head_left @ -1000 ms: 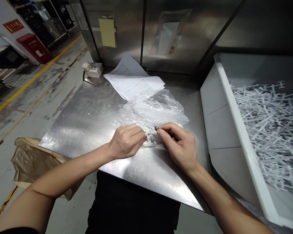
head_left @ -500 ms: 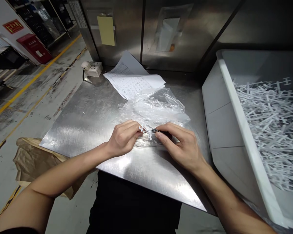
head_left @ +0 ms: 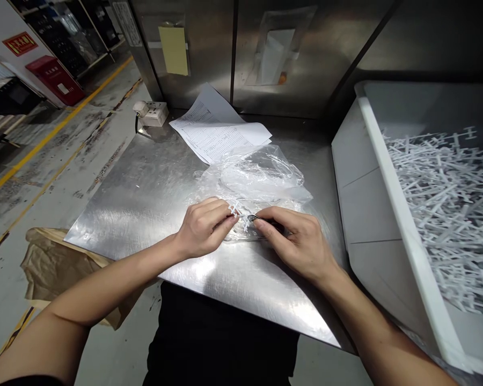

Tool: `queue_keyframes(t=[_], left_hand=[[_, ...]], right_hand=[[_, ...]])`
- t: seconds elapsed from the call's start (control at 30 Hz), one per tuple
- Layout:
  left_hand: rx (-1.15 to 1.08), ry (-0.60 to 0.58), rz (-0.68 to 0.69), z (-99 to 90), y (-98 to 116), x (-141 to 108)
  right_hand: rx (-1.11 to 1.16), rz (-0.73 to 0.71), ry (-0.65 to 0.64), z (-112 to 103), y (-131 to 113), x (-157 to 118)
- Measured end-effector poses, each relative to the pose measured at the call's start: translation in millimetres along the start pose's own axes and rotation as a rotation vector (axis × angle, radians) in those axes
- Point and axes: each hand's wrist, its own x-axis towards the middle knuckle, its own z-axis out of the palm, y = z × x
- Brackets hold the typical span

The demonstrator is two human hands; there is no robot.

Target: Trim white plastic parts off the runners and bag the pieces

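My left hand [head_left: 203, 228] is closed, with a small white branched plastic sprue [head_left: 233, 208] pinched between thumb and forefinger. Opposite it, my right hand [head_left: 300, 241] is wrapped round small dark-handled nippers [head_left: 253, 217], most of them hidden by the fingers. Their metal tip points left and meets the white plastic. More white branches [head_left: 246, 224] stick out beside the tip. Both hands are over a crumpled clear plastic bag [head_left: 261, 177] that lies on the metal table [head_left: 121, 198]; pale contents in the bag are hard to make out.
A large white bin [head_left: 390, 225] on the right holds a heap of white plastic sprues [head_left: 454, 214]. Printed papers [head_left: 221, 131] lie behind the bag. A power socket [head_left: 155, 113] sits at the back left corner. A brown paper bag [head_left: 60, 268] stands below the table's left edge.
The white sprue in my left hand has turned slightly and sits a little lower. Otherwise both hands stay almost where they were.
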Motion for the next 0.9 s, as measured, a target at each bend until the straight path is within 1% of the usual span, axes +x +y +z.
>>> queue_keyframes(t=[0.13, 0.27, 0.33, 0.5, 0.63, 0.7, 0.77, 0.83, 0.9], left_hand=[[0.132, 0.057, 0.047, 2.4, 0.0, -2.3], [0.163, 0.037, 0.105, 5.3, -1.4, -3.9], [0.142, 0.029, 0.115, 6.1, -1.9, -3.7], [0.136, -0.01, 0.075, 7.3, -3.2, -3.6], [0.181, -0.025, 0.112, 7.3, -4.1, -4.1], [0.179, -0.006, 0.119, 5.8, -3.5, -3.4], [0.146, 0.027, 0.106, 3.4, -1.8, -2.2], [0.079, 0.069, 0.083, 1.2, 0.2, -0.8], [0.005, 0.109, 0.063, 0.0, 2.1, 0.2]], right_hand=[[0.041, 0.093, -0.048, -2.0, -0.8, 0.4], [0.054, 0.15, -0.087, -1.6, 0.0, 0.6], [0.05, 0.158, -0.084, -1.2, 0.2, 0.9], [0.039, 0.154, -0.045, -0.5, 0.2, 2.2], [0.041, 0.154, -0.051, 0.7, 0.8, 1.7], [0.052, 0.149, -0.03, 0.6, 1.2, 0.8], [0.06, 0.131, 0.021, -0.2, 1.6, -0.3], [0.065, 0.11, 0.076, -1.3, 1.8, -1.0], [0.076, 0.098, 0.103, -2.2, 1.6, -1.3]])
